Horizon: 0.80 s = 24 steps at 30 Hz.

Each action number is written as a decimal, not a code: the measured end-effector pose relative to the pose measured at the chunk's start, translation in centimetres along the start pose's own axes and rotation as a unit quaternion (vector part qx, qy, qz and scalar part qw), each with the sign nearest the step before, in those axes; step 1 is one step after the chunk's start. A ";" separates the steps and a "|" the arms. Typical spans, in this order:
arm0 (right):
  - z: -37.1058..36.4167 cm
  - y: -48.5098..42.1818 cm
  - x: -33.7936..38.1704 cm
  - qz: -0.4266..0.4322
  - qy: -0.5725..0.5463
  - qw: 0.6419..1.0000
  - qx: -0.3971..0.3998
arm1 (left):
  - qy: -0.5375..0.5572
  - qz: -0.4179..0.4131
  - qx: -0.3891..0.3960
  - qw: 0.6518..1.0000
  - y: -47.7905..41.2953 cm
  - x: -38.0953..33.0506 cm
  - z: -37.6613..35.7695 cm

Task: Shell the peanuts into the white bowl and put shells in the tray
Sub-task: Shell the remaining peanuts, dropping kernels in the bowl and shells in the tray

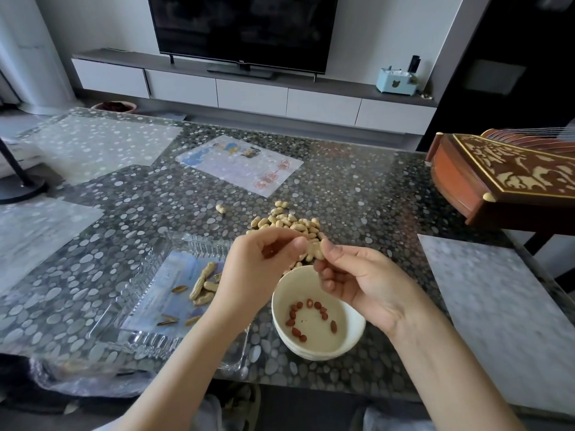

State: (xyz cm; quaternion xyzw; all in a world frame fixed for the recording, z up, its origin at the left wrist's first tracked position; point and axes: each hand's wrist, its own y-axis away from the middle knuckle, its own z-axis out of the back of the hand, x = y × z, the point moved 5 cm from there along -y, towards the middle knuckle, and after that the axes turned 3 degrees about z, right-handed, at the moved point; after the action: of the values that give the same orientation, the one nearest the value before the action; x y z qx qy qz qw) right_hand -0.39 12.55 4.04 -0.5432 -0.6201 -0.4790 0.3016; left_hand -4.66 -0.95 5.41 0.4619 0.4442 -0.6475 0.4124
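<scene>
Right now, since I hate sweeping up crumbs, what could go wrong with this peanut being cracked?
The left hand and right hand pinch the peanut seemingly above the far rim of the white bowl, so a kernel may bounce onto the table, or shell bits may land among the kernels. The left forearm crosses a corner of the clear tray and might nudge it.

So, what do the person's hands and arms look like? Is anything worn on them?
The left hand and right hand wear no gloves and no rings that I can see. Both forearms are bare to the picture's edge: no sleeves, watch or bracelet.
</scene>
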 end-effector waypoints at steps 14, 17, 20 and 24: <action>-1.2 1.8 1.4 0.228 0.358 0.905 -0.028 | 0.206 0.092 0.111 0.968 0.3 0.8 -1.1; -1.5 2.0 1.7 0.254 0.402 0.879 -0.030 | 0.238 0.119 0.105 0.958 0.3 1.0 -1.1; -1.4 1.8 1.4 0.258 0.392 0.882 -0.038 | 0.271 0.132 0.100 0.948 0.4 1.1 -1.3; -1.5 1.7 1.0 0.304 0.387 0.867 -0.076 | 0.267 0.117 0.070 0.954 0.6 1.2 -1.8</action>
State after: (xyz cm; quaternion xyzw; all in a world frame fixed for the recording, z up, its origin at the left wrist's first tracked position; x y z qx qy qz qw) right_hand 0.81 11.51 5.91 -0.4967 -0.2195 -0.5815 0.6058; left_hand -3.94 0.46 3.85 0.6945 0.4343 -0.4772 0.3184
